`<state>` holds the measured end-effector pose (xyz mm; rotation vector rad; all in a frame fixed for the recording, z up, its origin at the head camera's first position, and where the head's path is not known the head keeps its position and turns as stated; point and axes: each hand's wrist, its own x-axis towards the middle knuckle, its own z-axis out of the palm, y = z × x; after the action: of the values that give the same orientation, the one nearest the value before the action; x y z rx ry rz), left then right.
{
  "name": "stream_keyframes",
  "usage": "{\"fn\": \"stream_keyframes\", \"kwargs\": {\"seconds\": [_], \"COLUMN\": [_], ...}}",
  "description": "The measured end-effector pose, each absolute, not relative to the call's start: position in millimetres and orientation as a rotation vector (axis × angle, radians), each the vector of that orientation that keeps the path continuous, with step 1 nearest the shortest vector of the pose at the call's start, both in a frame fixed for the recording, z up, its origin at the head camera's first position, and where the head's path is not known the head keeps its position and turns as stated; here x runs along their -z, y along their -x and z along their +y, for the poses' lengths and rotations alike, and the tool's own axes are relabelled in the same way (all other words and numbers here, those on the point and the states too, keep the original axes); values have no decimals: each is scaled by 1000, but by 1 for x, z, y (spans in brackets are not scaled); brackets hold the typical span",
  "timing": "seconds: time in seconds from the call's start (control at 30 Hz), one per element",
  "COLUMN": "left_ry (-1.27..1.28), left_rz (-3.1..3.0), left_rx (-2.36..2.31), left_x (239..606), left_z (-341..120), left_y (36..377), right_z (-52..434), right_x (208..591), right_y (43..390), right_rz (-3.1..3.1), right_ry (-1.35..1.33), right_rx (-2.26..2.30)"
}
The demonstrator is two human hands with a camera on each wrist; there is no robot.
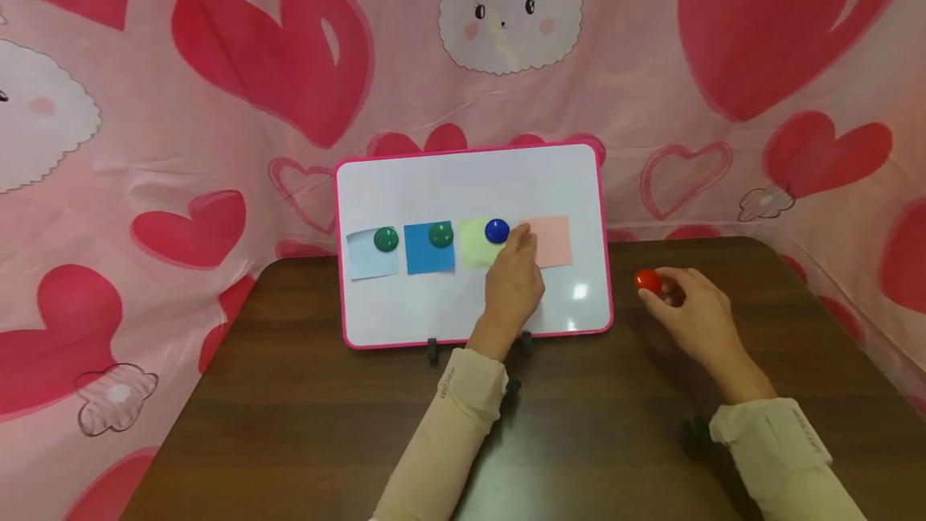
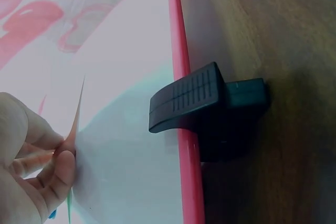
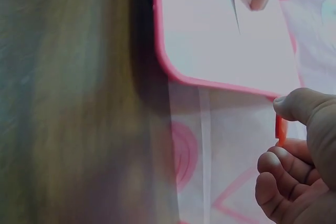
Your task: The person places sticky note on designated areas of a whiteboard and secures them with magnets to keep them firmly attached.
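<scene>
At frame centre, the left hand [image 1: 515,284] presses a pale pink paper note [image 1: 551,241] against the pink-framed whiteboard [image 1: 473,180] — fingertips pinching its edge. Right of the board, the right hand [image 1: 693,313] grips a round red magnet [image 1: 648,281] — fingers curled.

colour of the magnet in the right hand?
Red. The magnet in the right hand shows best in the head view.

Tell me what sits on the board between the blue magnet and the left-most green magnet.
In the head view, a second green magnet on a blue note lies between the blue magnet and the left-most green magnet.
</scene>
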<state>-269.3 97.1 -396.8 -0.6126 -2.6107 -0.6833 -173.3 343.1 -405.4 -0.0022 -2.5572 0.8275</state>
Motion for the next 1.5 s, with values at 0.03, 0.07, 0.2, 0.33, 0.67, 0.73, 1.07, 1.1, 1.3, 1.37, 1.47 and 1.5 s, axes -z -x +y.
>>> {"fn": "stream_keyframes", "kwargs": {"seconds": [0.03,0.07,0.2,0.33,0.67,0.73,1.07,1.1,1.3,1.37,1.47,1.5], "left_ry": [615,616,615,612,607,605,600,599,600,601,602,600], "left_rz": [-2609,-2611,-2617,-2628,-2645,-2649,-2697,-2701,-2723,-2725,-2718,-2717], "left_rx": [683,677,661,650,638,633,611,610,591,590,592,592], "left_x": [397,397,396,395,395,395,393,393,392,393,393,393], "left_z": [97,97,96,96,97,97,98,98,98,98,98,98], "left_y": [269,269,269,269,270,270,269,269,269,269,270,270], "right_z": [341,339,329,318,291,286,266,264,257,255,252,251], "right_x": [404,403,398,395,388,387,381,381,382,382,381,381], "right_y": [176,178,188,198,219,224,247,249,260,263,265,266], "right_rz": [-2547,-2545,-2509,-2451,-2434,-2424,-2471,-2471,-2476,-2492,-2519,-2528], "right_ry": [-10,-20,-45,-53,-51,-67,-109,-115,-140,-133,-113,-105], "right_rx": [-830,-836,-855,-879,-938,-942,-962,-962,-945,-944,-951,-952]}}
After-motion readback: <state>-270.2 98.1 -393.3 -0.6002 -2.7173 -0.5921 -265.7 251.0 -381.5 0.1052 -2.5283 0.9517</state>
